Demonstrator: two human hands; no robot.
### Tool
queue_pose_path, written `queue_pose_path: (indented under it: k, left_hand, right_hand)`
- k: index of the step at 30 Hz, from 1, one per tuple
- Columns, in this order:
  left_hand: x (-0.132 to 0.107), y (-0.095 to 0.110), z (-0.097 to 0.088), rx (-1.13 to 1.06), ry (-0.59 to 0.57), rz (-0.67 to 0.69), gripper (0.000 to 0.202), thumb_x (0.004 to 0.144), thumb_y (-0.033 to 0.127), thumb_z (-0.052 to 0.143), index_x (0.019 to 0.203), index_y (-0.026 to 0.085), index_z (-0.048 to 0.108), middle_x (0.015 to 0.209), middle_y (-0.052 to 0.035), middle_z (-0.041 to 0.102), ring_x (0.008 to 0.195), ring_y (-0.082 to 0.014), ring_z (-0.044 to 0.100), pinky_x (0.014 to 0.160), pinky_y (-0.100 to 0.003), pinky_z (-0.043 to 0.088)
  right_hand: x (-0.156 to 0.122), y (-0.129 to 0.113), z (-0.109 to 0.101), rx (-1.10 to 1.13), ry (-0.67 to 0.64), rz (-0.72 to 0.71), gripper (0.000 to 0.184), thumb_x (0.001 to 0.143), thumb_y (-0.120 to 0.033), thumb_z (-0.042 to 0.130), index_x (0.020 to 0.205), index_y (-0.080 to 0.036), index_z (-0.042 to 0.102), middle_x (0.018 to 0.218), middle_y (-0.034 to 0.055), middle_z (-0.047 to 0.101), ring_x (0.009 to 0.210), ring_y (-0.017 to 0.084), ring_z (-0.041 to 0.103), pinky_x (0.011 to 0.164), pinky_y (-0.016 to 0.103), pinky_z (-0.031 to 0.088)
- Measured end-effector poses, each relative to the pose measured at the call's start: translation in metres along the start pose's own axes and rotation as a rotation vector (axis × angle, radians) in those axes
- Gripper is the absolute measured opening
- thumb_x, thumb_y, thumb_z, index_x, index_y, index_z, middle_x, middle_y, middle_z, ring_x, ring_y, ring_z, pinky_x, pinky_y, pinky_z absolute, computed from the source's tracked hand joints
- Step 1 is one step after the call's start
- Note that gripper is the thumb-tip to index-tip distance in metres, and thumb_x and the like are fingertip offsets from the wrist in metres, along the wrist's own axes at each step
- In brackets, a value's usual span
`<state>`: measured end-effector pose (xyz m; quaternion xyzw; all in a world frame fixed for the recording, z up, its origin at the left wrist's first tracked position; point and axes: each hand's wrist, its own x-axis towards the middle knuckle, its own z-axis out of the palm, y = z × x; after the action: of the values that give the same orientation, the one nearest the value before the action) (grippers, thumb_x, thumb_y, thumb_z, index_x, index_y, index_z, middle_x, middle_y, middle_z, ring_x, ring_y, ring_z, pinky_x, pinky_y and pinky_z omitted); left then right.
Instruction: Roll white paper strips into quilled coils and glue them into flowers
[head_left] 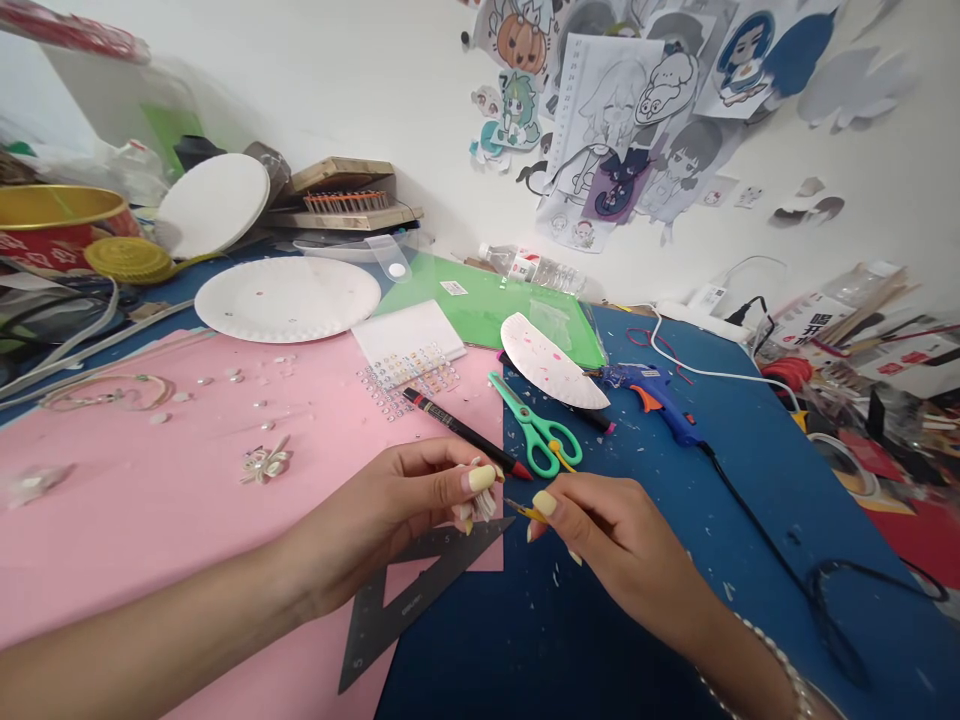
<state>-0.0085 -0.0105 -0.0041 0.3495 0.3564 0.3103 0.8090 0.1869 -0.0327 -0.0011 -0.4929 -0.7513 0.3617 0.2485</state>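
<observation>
My left hand point(420, 500) pinches a small white piece with petal-like strips point(484, 502) between thumb and fingers. In my right hand point(600, 520), a slim yellow tool with a thin metal tip point(531, 512) points toward that white piece, with a small gap between them; its exact kind is unclear. Below the hands lies a dark triangular ruler point(427, 600), across the edge of the pink sheet point(187, 560). A black marker with red ends point(465, 432) and green-handled scissors point(536, 430) lie just beyond the fingers. A small white flower point(266, 462) rests on the pink sheet.
A blue glue gun point(660, 400) lies on the right, its black cable trailing toward me. Behind are a half paper plate point(551, 365), a whole paper plate point(289, 298), a sheet of rhinestones point(409, 380) and a green folder point(480, 290). Clutter lines both sides.
</observation>
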Motion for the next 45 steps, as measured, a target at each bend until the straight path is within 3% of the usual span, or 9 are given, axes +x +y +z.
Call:
queue_pose_path:
  k: [21,34,45]
  left_hand:
    - [-0.0008,0.0018,0.0038,-0.001,0.020,-0.076,0.010,0.071,0.024,0.066,0.066,0.015,0.065,0.060,0.0041,0.059,0.052,-0.0036,0.049,0.055,-0.012,0.041]
    - [0.0009,-0.0016,0.0031,0.028,0.021,-0.134,0.012,0.066,0.025,0.070,0.064,0.016,0.061,0.057,0.0051,0.058,0.052,-0.0052,0.048,0.056,-0.016,0.038]
    - [0.0000,-0.0032,0.0038,0.006,0.031,-0.141,0.015,0.066,0.026,0.070,0.064,0.016,0.060,0.057,0.0052,0.057,0.053,-0.0054,0.049,0.058,-0.017,0.040]
  right_hand:
    - [-0.0011,-0.0017,0.0001,0.044,-0.053,-0.053,0.032,0.087,-0.034,0.041,0.067,-0.018,0.061,0.052,-0.0059,0.049,0.048,0.004,0.044,0.048,0.017,0.029]
    - [-0.0005,-0.0012,0.0010,0.094,-0.137,-0.027,0.034,0.087,-0.038,0.039,0.069,-0.019,0.061,0.051,-0.0054,0.047,0.048,0.006,0.043,0.048,0.019,0.029]
    - [0.0004,0.0000,0.0043,0.199,-0.170,0.023,0.023,0.083,-0.033,0.049,0.069,-0.017,0.056,0.059,-0.0045,0.050,0.052,0.006,0.042,0.047,0.017,0.029]
